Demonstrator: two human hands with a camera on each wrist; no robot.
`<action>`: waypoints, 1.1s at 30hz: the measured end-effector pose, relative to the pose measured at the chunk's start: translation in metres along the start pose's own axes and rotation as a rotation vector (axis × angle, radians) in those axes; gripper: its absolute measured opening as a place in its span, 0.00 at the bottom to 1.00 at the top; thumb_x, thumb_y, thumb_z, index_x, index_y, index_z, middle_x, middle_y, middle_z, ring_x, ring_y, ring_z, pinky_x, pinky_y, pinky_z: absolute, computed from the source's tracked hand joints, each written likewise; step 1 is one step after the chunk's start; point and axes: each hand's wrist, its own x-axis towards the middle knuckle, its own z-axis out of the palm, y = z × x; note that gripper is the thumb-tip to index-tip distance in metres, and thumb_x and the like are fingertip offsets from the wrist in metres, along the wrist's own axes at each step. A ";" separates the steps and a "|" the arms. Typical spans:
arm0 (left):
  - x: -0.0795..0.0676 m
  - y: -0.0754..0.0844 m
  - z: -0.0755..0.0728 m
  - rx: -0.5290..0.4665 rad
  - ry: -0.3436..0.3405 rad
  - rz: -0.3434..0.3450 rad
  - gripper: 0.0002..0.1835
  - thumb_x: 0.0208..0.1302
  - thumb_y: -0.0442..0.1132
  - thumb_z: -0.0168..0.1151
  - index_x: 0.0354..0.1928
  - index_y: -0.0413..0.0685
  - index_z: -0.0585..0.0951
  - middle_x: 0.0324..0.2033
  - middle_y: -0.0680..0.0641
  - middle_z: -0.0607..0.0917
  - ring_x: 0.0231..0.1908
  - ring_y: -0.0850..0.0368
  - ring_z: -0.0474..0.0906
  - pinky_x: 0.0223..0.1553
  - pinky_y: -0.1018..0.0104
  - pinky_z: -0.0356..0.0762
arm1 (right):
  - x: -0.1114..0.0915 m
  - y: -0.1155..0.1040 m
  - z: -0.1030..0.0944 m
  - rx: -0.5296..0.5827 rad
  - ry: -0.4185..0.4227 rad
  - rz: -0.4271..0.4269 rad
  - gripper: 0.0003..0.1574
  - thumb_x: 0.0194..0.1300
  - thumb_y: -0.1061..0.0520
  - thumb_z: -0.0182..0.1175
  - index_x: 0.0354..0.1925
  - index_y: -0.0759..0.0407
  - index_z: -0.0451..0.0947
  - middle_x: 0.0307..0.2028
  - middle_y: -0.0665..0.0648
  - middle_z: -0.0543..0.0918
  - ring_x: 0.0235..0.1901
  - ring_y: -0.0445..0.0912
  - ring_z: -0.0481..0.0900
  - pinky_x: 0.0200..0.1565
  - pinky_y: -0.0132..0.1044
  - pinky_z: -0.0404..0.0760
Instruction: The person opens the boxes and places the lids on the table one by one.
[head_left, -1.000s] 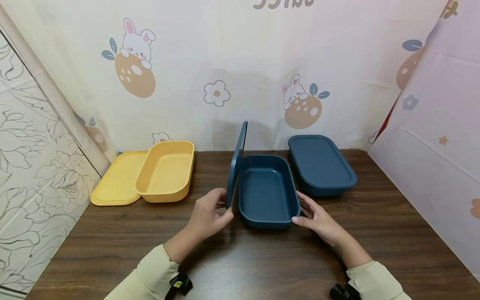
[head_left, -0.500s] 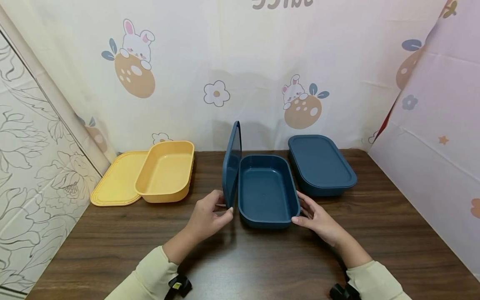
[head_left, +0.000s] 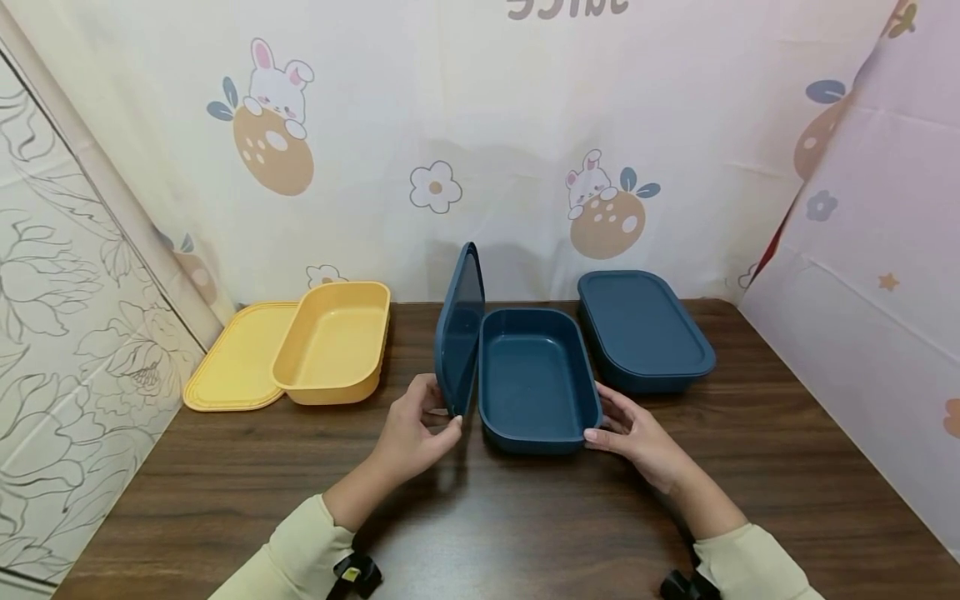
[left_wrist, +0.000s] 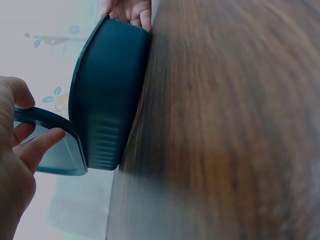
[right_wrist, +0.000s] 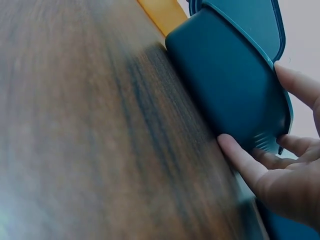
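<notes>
An open dark blue lunch box sits on the table, with nothing inside. Along its left side stands its blue lid, tilted outward to the left, its inner face partly turned toward the box. The left hand pinches the lid's near end between thumb and fingers; the left wrist view shows the thumb and fingers on either side of the lid's edge. At the box's near right corner, the right hand grips the wall, thumb at the rim and fingers along the outer side, over small ridges in the right wrist view.
To the left, a yellow box stands open, overlapping a flat yellow lid. Right of the open box is a second blue box with its lid on. A printed cloth hangs behind the brown wooden table.
The blue lid has tilted further left, away from the box, and more of its inner face shows. The left hand keeps its pinch; the right hand stays at the box corner.
</notes>
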 end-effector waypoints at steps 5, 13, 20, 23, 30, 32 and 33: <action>0.003 0.012 -0.003 -0.023 -0.004 -0.003 0.23 0.47 0.15 0.64 0.46 0.27 0.69 0.29 0.33 0.82 0.27 0.44 0.82 0.28 0.51 0.84 | -0.001 -0.003 0.002 0.125 -0.029 0.020 0.52 0.67 0.67 0.59 0.77 0.62 0.38 0.70 0.74 0.51 0.58 0.51 0.72 0.51 0.48 0.80; 0.003 0.010 -0.002 -0.078 -0.001 -0.024 0.23 0.47 0.14 0.63 0.47 0.25 0.68 0.31 0.31 0.82 0.28 0.41 0.83 0.29 0.51 0.84 | -0.003 -0.008 0.005 0.209 -0.028 0.032 0.51 0.68 0.68 0.57 0.77 0.62 0.37 0.70 0.73 0.48 0.59 0.51 0.71 0.51 0.52 0.79; 0.003 0.009 -0.001 -0.137 0.005 -0.069 0.24 0.48 0.13 0.62 0.48 0.24 0.67 0.32 0.29 0.81 0.30 0.39 0.83 0.31 0.52 0.84 | -0.004 -0.010 0.005 0.228 0.000 0.044 0.51 0.68 0.67 0.57 0.77 0.62 0.37 0.71 0.73 0.47 0.57 0.52 0.73 0.51 0.52 0.79; 0.002 0.005 -0.001 -0.184 0.002 -0.112 0.24 0.50 0.13 0.61 0.49 0.24 0.66 0.34 0.28 0.82 0.31 0.40 0.83 0.32 0.53 0.84 | -0.004 -0.011 0.006 0.225 0.016 0.048 0.51 0.68 0.67 0.57 0.77 0.62 0.38 0.71 0.73 0.47 0.56 0.52 0.74 0.51 0.51 0.79; 0.000 -0.002 -0.001 -0.280 0.017 -0.179 0.25 0.53 0.14 0.60 0.52 0.26 0.65 0.37 0.26 0.81 0.32 0.49 0.81 0.33 0.67 0.82 | -0.004 -0.010 0.004 0.208 0.065 0.043 0.48 0.69 0.65 0.56 0.76 0.64 0.41 0.71 0.73 0.49 0.56 0.49 0.75 0.52 0.51 0.79; 0.000 -0.002 -0.001 -0.296 0.020 -0.195 0.25 0.53 0.14 0.60 0.52 0.26 0.65 0.38 0.26 0.81 0.31 0.52 0.80 0.33 0.70 0.81 | -0.004 -0.009 0.004 0.203 0.075 0.042 0.47 0.69 0.65 0.56 0.76 0.65 0.41 0.71 0.73 0.50 0.55 0.49 0.76 0.52 0.51 0.79; 0.000 -0.002 -0.001 -0.299 0.021 -0.198 0.25 0.53 0.14 0.60 0.52 0.26 0.65 0.38 0.25 0.80 0.31 0.53 0.80 0.33 0.70 0.80 | -0.004 -0.009 0.004 0.204 0.078 0.042 0.47 0.69 0.65 0.56 0.76 0.65 0.41 0.71 0.73 0.50 0.55 0.48 0.76 0.52 0.51 0.79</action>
